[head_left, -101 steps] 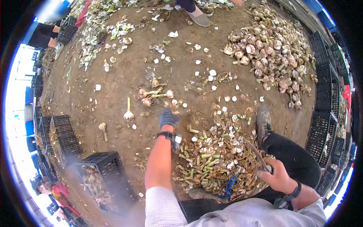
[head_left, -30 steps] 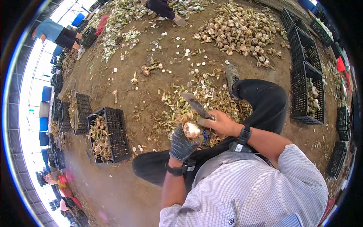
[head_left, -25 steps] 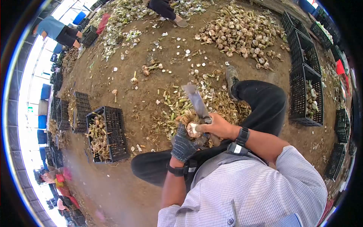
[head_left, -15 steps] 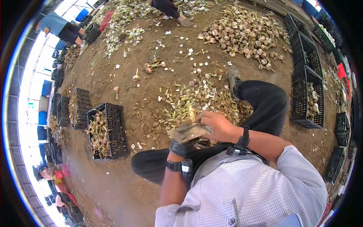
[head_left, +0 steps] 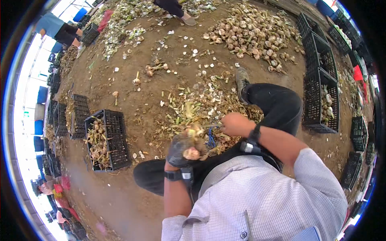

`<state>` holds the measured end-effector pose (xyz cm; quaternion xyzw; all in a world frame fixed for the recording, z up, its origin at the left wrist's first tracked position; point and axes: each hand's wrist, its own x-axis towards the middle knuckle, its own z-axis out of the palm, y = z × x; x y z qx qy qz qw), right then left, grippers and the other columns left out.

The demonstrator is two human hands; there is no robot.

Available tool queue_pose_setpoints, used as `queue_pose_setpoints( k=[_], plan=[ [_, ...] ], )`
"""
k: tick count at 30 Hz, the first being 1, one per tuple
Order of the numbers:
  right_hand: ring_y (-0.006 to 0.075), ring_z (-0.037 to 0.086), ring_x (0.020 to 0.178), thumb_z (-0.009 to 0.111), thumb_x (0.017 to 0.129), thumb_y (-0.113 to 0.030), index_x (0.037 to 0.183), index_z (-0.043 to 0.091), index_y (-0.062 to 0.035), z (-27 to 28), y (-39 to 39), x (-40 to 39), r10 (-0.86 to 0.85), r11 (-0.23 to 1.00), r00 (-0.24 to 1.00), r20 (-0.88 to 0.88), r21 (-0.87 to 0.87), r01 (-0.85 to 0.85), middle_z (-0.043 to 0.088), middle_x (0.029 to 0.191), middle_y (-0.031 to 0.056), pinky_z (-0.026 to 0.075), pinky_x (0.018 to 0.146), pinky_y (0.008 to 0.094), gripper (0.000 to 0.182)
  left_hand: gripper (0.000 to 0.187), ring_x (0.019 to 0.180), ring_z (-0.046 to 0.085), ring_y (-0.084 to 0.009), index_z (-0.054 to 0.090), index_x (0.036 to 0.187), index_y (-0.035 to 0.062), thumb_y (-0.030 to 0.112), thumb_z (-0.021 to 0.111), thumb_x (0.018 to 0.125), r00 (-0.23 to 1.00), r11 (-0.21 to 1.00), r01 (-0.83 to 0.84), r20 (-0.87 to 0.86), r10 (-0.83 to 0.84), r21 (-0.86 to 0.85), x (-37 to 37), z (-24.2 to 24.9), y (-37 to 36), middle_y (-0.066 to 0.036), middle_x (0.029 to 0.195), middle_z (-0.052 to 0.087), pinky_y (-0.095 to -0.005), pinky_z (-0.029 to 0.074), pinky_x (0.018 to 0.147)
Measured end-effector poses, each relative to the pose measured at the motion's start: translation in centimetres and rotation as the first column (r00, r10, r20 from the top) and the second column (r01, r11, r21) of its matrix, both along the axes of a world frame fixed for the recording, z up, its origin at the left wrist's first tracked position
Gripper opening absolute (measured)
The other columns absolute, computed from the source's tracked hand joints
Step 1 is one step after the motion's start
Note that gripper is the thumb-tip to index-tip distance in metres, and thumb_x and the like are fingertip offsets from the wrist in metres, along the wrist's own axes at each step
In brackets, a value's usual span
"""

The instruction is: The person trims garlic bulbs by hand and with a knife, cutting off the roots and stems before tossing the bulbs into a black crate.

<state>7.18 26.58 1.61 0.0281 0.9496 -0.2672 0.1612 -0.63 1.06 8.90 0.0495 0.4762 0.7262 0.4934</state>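
My left hand (head_left: 179, 153), in a dark grey glove, is closed round garlic (head_left: 191, 153). A pale, root-covered bulb shows at the near side of the grip, and stalk ends stick out at the far side, slightly blurred. My right hand (head_left: 238, 125) is bare and closed on a knife (head_left: 214, 125), whose blade shows as a thin edge pointing left toward the stalks. Below the blade lies something blue and stringy (head_left: 211, 138). Cut stalks and peelings (head_left: 187, 110) are heaped on the ground just beyond both hands.
A black crate (head_left: 116, 140) of trimmed garlic stands to the left. Black crates (head_left: 321, 100) line the right side, one with garlic inside. A large garlic pile (head_left: 257, 34) lies ahead. Two people (head_left: 56, 28) are at the upper left and top; others are at the lower left.
My hands have moved apart. The knife's broad blade covered my left hand before; now it is edge-on, and the garlic in my left hand is in sight. The view has shifted slightly.
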Motion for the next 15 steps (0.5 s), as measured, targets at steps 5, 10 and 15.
queue_pose_setpoints(
  k=[5, 10, 15],
  plan=[
    [0.0276, 0.062, 0.06, 0.067, 0.084, -0.041, 0.088, 0.068, 0.0031, 0.2, 2.4, -0.4, -0.333, 0.848, 0.933, 0.139, -0.388, 0.36, 0.066, 0.07, 0.0168, 0.049, 0.058, 0.0408, 0.044, 0.028, 0.082, 0.067, -0.0243, 0.064, 0.105, -0.0006, 0.023, 0.065, 0.089, 0.366, 0.814, -0.216, -0.818, -0.445, -0.539, -3.7, -7.0, -4.6, -0.013, 0.09, 0.068, -0.0369, 0.054, 0.074],
    [0.0177, 0.058, 0.058, 0.072, 0.081, -0.045, 0.094, 0.068, 0.0015, 0.4, -2.3, -1.7, -0.281, 0.629, 0.934, 0.221, -0.692, 0.353, 0.064, 0.069, 0.008, 0.048, 0.056, 0.0356, 0.049, 0.043, 0.088, 0.064, -0.0355, 0.061, 0.111, -0.0003, 0.028, 0.072, 0.081, 0.535, 0.779, -0.138, -0.708, -0.461, -0.611, -1.0, -7.5, 0.9, -0.019, 0.097, 0.068, -0.039, 0.051, 0.079],
    [0.0142, 0.057, 0.066, 0.077, 0.078, -0.033, 0.1, 0.068, -0.0031, -1.3, -2.2, -2.7, -0.369, 0.672, 0.91, 0.19, -0.622, 0.402, 0.064, 0.075, 0.0033, 0.048, 0.063, 0.0305, 0.039, 0.061, 0.109, 0.058, -0.0311, 0.055, 0.125, 0.0004, 0.035, 0.076, 0.079, 0.679, 0.642, 0.172, -0.382, -0.627, -0.747, -1.5, -1.9, 6.3, -0.019, 0.121, 0.061, -0.039, 0.046, 0.092]
  ],
)
